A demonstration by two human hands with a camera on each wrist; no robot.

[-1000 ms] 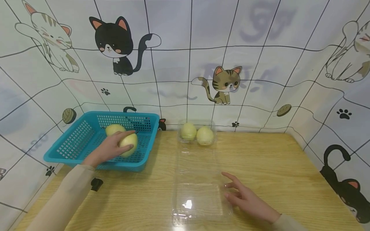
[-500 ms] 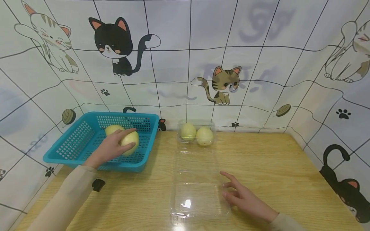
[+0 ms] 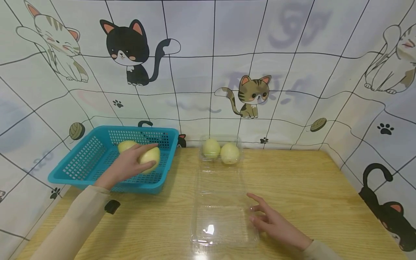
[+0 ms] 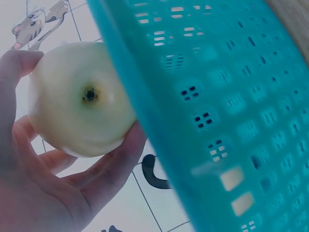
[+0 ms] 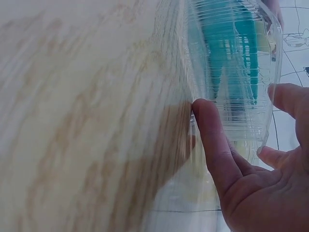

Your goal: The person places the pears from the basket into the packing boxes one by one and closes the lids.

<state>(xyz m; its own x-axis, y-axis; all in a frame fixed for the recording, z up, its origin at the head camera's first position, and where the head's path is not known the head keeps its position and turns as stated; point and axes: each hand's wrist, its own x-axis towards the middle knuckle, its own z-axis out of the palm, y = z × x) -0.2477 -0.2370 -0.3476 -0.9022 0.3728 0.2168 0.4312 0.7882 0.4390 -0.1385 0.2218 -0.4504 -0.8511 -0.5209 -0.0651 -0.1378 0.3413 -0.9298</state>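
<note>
My left hand [image 3: 130, 162] grips a pale yellow-green pear [image 3: 151, 159] over the right part of a blue plastic basket [image 3: 159, 188]. The left wrist view shows this pear's dark hollow end facing the camera, above the basket rim, with fingers and thumb spread around it. Another pear [image 3: 126, 146] lies in the basket, partly hidden by that hand. A clear plastic clamshell box [image 3: 224, 225] is unfolded on the table, holding two pears, a left one [image 3: 211, 148] and a right one [image 3: 230, 153], at its far end. My right hand [image 3: 279, 225] touches the box's near right side with loosely extended fingers.
The wooden table [image 3: 308, 187] runs back to a white sheet [image 3: 195, 72] with cat prints, which also rises at left and right. The basket stands at the back left, left of the clear box.
My left hand has lifted the pear slightly and shifted it right within the basket's outline. The right hand and the clear box have shifted only a little left in view.
</note>
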